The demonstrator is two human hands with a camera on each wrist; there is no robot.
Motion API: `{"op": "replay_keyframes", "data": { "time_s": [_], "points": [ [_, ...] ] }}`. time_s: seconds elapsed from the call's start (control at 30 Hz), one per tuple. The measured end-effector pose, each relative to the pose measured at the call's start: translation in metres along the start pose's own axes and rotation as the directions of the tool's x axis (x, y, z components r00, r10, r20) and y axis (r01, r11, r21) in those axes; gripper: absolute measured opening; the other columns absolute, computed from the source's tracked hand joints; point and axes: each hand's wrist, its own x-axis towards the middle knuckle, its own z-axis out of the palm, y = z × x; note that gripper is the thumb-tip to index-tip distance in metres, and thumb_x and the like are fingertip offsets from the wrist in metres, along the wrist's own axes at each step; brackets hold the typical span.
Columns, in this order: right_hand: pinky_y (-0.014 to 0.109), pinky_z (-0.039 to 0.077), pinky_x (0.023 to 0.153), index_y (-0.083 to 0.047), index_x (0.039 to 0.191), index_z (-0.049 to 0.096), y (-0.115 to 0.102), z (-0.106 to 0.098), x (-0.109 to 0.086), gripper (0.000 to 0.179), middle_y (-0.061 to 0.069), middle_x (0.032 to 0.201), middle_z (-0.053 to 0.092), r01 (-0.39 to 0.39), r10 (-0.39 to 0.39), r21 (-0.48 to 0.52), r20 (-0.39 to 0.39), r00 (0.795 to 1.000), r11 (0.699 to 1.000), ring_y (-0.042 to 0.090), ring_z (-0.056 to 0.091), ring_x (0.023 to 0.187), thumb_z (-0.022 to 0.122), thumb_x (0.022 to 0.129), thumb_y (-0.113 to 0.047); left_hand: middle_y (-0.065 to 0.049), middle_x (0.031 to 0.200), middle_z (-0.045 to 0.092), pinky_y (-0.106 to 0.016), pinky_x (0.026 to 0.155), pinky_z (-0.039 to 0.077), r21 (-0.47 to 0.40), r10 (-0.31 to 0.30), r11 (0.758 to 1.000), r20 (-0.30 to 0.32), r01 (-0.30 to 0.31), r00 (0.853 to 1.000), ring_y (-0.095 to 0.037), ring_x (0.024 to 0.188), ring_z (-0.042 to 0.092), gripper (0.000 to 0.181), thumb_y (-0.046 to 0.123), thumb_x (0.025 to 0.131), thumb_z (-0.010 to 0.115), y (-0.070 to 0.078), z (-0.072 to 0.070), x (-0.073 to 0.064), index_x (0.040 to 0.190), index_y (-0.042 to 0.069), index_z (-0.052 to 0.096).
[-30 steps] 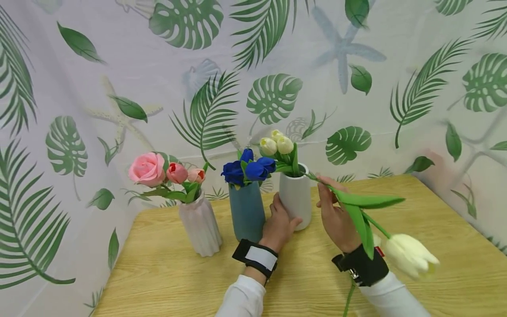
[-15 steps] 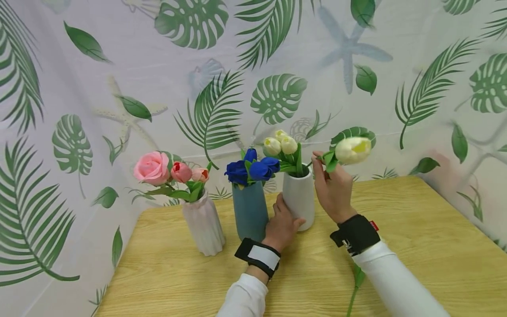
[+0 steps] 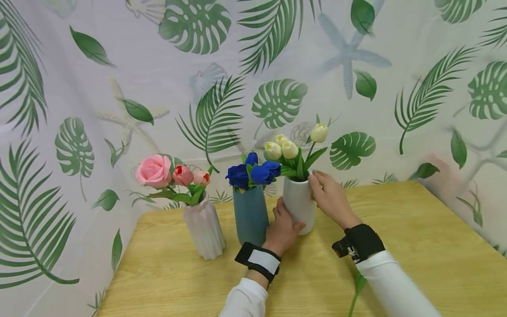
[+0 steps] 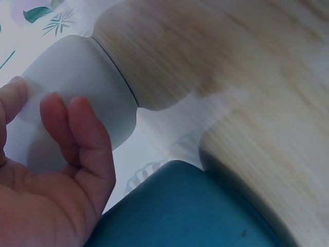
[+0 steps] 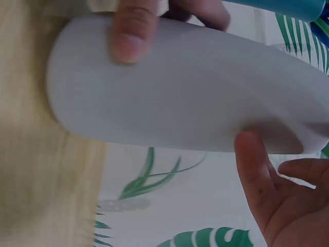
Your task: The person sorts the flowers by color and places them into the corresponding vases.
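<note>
My left hand [image 3: 283, 229] grips the lower part of a smooth white vase [image 3: 298, 204], thumb in front. In the right wrist view its thumb [image 5: 131, 36] presses the vase wall. My right hand [image 3: 330, 196] is at the vase's upper right rim, one fingertip [image 5: 250, 141] touching the outer wall below the mouth. I cannot tell whether it still pinches a stem there. A white tulip [image 3: 318, 133] stands upright in the vase just above those fingers, its lower stem hidden. A cluster of white tulips [image 3: 283, 147] with green leaves leans left in the same vase.
Close left of the white vase stands a blue-grey vase [image 3: 251, 215] with blue flowers [image 3: 255, 171]. Farther left is a ribbed pale pink vase [image 3: 203, 229] holding a pink rose [image 3: 154, 171] and pink tulips. A green stem [image 3: 358, 286] lies on the wooden table [image 3: 178, 286], partly under the right forearm.
The white tulip, first hanging head-down at the right, has swung up and now stands upright in the white vase. My right hand has turned and come to the rim. My left hand keeps its grip.
</note>
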Motion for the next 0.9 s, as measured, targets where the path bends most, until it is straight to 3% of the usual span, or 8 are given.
{"op": "replay_keyframes", "data": {
  "time_s": [0.1, 0.23, 0.3, 0.43, 0.53, 0.67, 0.8, 0.9],
  "points": [
    [0.036, 0.052, 0.059, -0.001, 0.154, 0.032, 0.012, 0.007, -0.013, 0.06, 0.029, 0.123, 0.056, -0.04, 0.036, 0.077, 0.052, 0.998, 0.996, 0.033, 0.065, 0.08, 0.036, 0.108, -0.04, -0.023, 0.136, 0.041, -0.052, 0.089, 0.053, 0.005, 0.024, 1.0, -0.008, -0.024, 1.0, -0.04, 0.112, 0.062, 0.088, 0.034, 0.093, 0.07, -0.001, 0.0, -0.002, 0.152, 0.004, 0.012],
    [0.033, 0.05, 0.06, -0.005, 0.158, 0.021, 0.024, 0.02, -0.029, 0.063, 0.03, 0.136, 0.052, -0.053, 0.043, 0.099, 0.104, 0.994, 0.994, 0.029, 0.066, 0.074, 0.043, 0.107, -0.035, -0.026, 0.133, 0.044, -0.05, 0.083, 0.055, 0.035, 0.051, 0.998, 0.009, -0.052, 0.999, -0.04, 0.105, 0.064, 0.087, 0.031, 0.094, 0.07, -0.003, -0.004, -0.002, 0.152, 0.001, 0.011],
    [0.037, 0.052, 0.065, -0.002, 0.157, 0.02, 0.028, 0.024, -0.036, 0.064, 0.031, 0.145, 0.044, -0.042, 0.035, 0.068, 0.107, 0.994, 0.997, 0.033, 0.068, 0.08, 0.047, 0.106, -0.03, -0.028, 0.133, 0.044, -0.049, 0.081, 0.056, 0.051, 0.046, 0.998, 0.047, -0.049, 0.998, -0.04, 0.103, 0.065, 0.085, 0.027, 0.095, 0.067, -0.003, -0.008, -0.001, 0.152, 0.001, 0.011],
    [0.046, 0.053, 0.076, 0.006, 0.153, 0.028, 0.033, 0.025, -0.053, 0.061, 0.034, 0.139, 0.049, -0.037, 0.04, -0.025, 0.122, 0.992, 0.999, 0.041, 0.065, 0.102, 0.052, 0.104, -0.023, -0.031, 0.136, 0.044, -0.049, 0.079, 0.055, 0.049, 0.021, 0.998, 0.139, -0.028, 0.99, -0.04, 0.103, 0.064, 0.077, 0.021, 0.095, 0.06, -0.004, -0.022, -0.007, 0.153, -0.001, 0.015],
    [0.042, 0.053, 0.069, 0.005, 0.149, 0.036, 0.034, 0.017, -0.066, 0.054, 0.029, 0.121, 0.062, -0.042, 0.053, -0.058, 0.203, 0.978, 0.997, 0.036, 0.067, 0.091, 0.054, 0.103, -0.018, -0.028, 0.139, 0.045, -0.048, 0.083, 0.053, 0.036, 0.018, 0.999, 0.185, -0.025, 0.983, -0.038, 0.11, 0.062, 0.069, 0.025, 0.098, 0.057, -0.006, -0.033, -0.018, 0.153, 0.002, 0.021],
    [0.031, 0.044, 0.053, 0.003, 0.142, 0.047, 0.03, 0.0, -0.082, 0.045, 0.012, 0.085, 0.066, -0.072, 0.099, -0.081, 0.394, 0.914, 0.994, 0.021, 0.059, 0.061, 0.057, 0.101, -0.015, -0.021, 0.14, 0.05, -0.045, 0.086, 0.052, 0.038, 0.036, 0.998, 0.23, -0.046, 0.972, -0.032, 0.114, 0.061, 0.061, 0.03, 0.1, 0.057, -0.011, -0.051, -0.036, 0.15, 0.005, 0.032],
    [0.027, 0.038, 0.049, 0.001, 0.13, 0.058, 0.029, -0.022, -0.102, 0.038, 0.003, 0.067, 0.059, -0.089, 0.149, -0.132, 0.57, 0.808, 0.987, 0.014, 0.05, 0.052, 0.063, 0.097, -0.018, -0.015, 0.133, 0.058, -0.044, 0.085, 0.052, 0.05, 0.035, 0.997, 0.281, -0.051, 0.959, -0.026, 0.108, 0.063, 0.054, 0.03, 0.1, 0.058, -0.015, -0.074, -0.047, 0.146, 0.007, 0.042],
    [0.027, 0.036, 0.047, -0.004, 0.125, 0.061, 0.032, -0.034, -0.118, 0.036, 0.003, 0.063, 0.055, -0.16, 0.224, -0.157, 0.655, 0.722, 0.975, 0.013, 0.044, 0.046, 0.07, 0.092, -0.017, -0.014, 0.125, 0.064, -0.042, 0.083, 0.053, 0.022, 0.028, 0.999, 0.308, -0.036, 0.951, -0.024, 0.105, 0.064, 0.051, 0.03, 0.1, 0.059, -0.018, -0.091, -0.05, 0.144, 0.008, 0.045]
  ]
}}
